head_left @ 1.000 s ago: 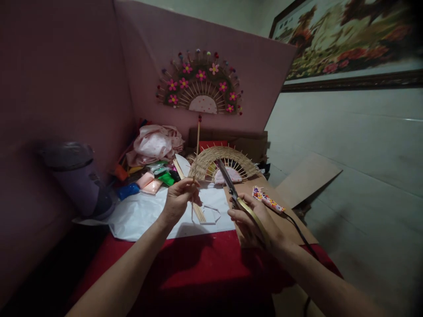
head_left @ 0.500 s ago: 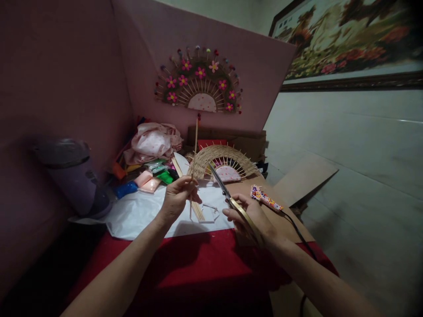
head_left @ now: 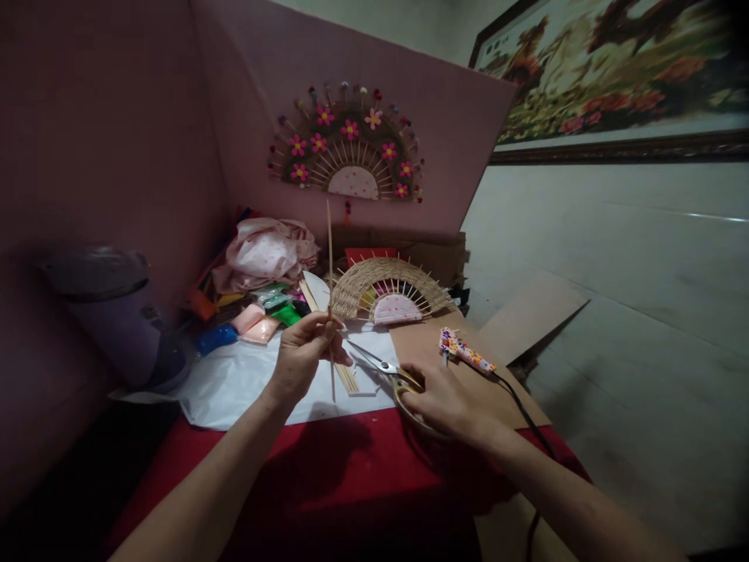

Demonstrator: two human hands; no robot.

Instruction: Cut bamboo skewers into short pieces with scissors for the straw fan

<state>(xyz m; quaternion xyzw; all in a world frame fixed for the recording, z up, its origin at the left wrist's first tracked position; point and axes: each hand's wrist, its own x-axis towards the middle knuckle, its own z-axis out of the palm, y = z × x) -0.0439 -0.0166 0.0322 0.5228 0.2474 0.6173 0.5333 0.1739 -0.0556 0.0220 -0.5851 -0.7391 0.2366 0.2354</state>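
Stick (head_left: 330, 265) upright through left grip (head_left: 299, 357)

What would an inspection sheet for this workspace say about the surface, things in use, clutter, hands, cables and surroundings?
Surface: red cloth, partly covered by a white sheet and brown board.
Things in use: thin stick, nearly upright; scissors, pointing toward it.
Clutter: crumpled pink cloth, blue packet, woven fan.
Hands: left hand grips the stick; right hand holds the scissors.
Cables: dark cable from the flowered glue gun, passing the table edge.
Surroundings: pink panel bearing a flowered fan; framed picture on the wall.
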